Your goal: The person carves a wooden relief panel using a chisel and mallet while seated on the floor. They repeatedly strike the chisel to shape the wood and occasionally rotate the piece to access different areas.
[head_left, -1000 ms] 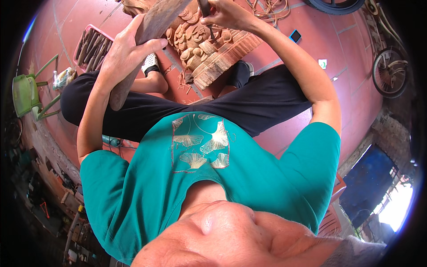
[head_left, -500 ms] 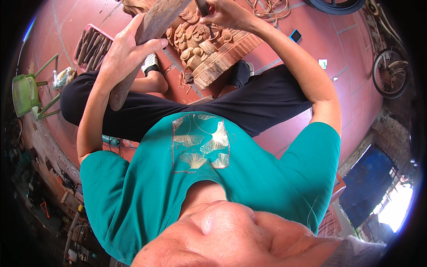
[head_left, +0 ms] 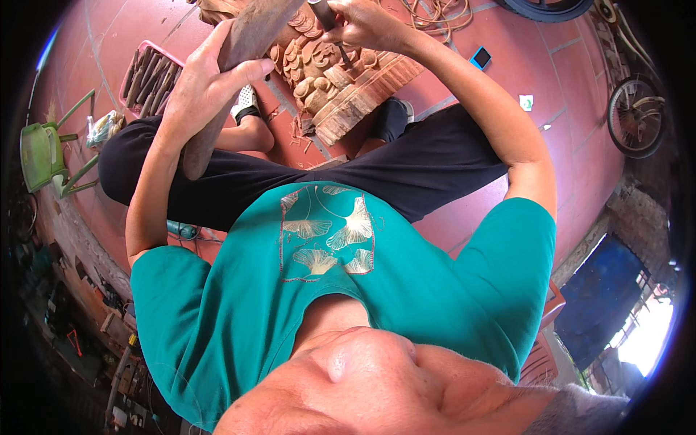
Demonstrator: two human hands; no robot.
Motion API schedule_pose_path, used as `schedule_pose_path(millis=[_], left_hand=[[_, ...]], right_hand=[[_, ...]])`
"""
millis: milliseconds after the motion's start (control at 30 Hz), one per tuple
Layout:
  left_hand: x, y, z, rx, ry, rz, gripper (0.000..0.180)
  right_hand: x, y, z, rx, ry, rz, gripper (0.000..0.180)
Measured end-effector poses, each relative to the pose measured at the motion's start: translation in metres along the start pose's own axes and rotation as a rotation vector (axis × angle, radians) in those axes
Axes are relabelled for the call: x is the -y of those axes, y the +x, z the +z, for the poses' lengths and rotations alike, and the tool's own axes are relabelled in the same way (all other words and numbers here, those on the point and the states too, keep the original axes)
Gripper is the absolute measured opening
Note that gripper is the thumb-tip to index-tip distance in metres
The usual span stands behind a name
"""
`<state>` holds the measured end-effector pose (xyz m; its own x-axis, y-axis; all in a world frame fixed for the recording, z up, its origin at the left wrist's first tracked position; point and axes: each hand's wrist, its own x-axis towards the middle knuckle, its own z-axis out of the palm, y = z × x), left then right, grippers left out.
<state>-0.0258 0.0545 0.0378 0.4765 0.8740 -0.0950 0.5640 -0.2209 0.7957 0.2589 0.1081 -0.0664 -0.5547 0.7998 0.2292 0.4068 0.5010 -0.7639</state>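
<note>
My left hand [head_left: 197, 90] is wrapped round a long, flat-sided wooden mallet [head_left: 255, 35], whose lower end hangs over my left thigh. A chisel [head_left: 325, 16] with a dark handle is gripped in my right hand [head_left: 366, 27]. Its slim blade slants down onto the carved brown wood block [head_left: 373, 85] between my feet, and the tip meets the relief. Rounded, coin-like and layered shapes cover the carving. The mallet's upper end runs out of the picture at the top, close to the chisel handle but apart from it.
A pink tray [head_left: 177, 54] of carving tools lies at the left, beyond a green stool [head_left: 42, 152] and a plastic bag [head_left: 105, 129]. Wood chips [head_left: 301, 134] lie by my foot. A blue-screened device [head_left: 480, 58], cable [head_left: 442, 16] and wheel [head_left: 636, 116] are at the right.
The chisel's handle has tipped slightly left and nearer, so its top end now shows. The mallet has shifted a little; the carving has stayed put.
</note>
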Motion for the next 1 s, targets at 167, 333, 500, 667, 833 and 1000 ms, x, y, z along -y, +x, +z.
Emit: schedule_pose_path(millis=[167, 333, 500, 667, 833, 1000], left_hand=[[0.004, 0.002, 0.007, 0.009, -0.002, -0.042, 0.064], [0.002, 0.001, 0.005, 0.082, 0.098, -0.109, 0.060], [-0.005, 0.001, 0.003, -0.025, -0.097, -0.037, 0.058], [0.007, 0.004, 0.011, 0.070, 0.228, -0.023, 0.059], [0.003, 0.001, 0.010, 0.068, 0.137, -0.067, 0.061], [-0.001, 0.003, 0.004, 0.055, 0.070, -0.086, 0.062]], right_hand=[[-0.006, 0.002, 0.007, 0.052, 0.005, 0.076, 0.018], [-0.032, 0.011, 0.016, 0.175, -0.177, 0.081, 0.035], [-0.042, 0.011, 0.023, 0.143, -0.152, 0.042, 0.034], [-0.025, 0.009, 0.016, 0.151, -0.149, 0.106, 0.035], [0.003, 0.012, 0.013, 0.110, -0.189, 0.234, 0.030], [-0.018, 0.004, 0.001, 0.041, -0.056, 0.125, 0.023]])
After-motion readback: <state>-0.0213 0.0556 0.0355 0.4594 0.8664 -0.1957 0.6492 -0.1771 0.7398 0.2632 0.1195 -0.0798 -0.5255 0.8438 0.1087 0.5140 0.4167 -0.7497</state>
